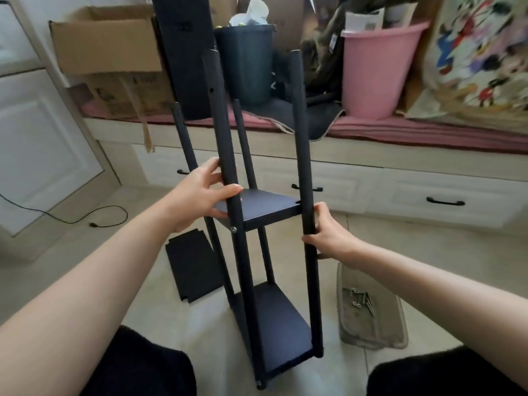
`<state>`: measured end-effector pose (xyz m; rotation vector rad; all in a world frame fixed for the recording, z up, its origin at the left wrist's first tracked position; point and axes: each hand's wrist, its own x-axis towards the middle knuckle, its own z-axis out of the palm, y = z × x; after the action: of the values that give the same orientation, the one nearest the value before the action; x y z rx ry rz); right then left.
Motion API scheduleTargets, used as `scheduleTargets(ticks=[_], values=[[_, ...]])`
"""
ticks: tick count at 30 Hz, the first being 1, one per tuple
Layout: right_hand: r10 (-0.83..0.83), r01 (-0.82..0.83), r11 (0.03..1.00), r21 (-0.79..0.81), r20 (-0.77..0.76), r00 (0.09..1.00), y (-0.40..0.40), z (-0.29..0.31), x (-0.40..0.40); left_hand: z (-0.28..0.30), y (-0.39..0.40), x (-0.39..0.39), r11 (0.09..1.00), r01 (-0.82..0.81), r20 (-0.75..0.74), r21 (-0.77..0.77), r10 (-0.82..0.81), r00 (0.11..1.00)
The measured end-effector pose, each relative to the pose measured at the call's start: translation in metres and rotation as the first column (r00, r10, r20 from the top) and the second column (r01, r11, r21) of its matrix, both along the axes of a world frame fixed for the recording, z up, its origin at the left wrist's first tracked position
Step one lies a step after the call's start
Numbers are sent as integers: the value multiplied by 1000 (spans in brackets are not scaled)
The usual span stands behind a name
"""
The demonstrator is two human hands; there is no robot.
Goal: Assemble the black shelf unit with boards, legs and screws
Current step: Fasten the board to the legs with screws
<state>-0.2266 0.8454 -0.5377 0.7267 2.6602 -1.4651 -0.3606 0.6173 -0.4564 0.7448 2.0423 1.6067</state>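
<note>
While both hands (pixel 200 195) (pixel 328 235) grip its legs, the shelf unit (pixel 265 212) stands between them.

Shelf unit (pixel 257 281) stands on floor (pixel 400 252), centre. Upper board (pixel 265 207) above lower board (pixel 280 321), both between legs. Left hand (pixel 197 195) at near-left leg (pixel 228 167), right hand (pixel 328 232) on near-right leg (pixel 303 138). Loose board (pixel 191 267) on floor, left of unit. Screws (pixel 360 298) on tray (pixel 371 327), right of unit. Bench (pixel 400 132) behind, carrying cardboard box (pixel 105 38), bin (pixel 245 61), bucket (pixel 377 70).
</note>
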Motion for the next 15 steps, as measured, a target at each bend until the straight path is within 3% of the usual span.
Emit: scheduleTargets(ticks=[7,15], values=[[44,-43,999,-14,25,999,-2,-10,32,-14,-2,7,978,124,-166,-169,-152,974],[103,-106,987,123,34,994,-14,-20,33,-42,-7,4,961,-29,-309,-275,-60,949]])
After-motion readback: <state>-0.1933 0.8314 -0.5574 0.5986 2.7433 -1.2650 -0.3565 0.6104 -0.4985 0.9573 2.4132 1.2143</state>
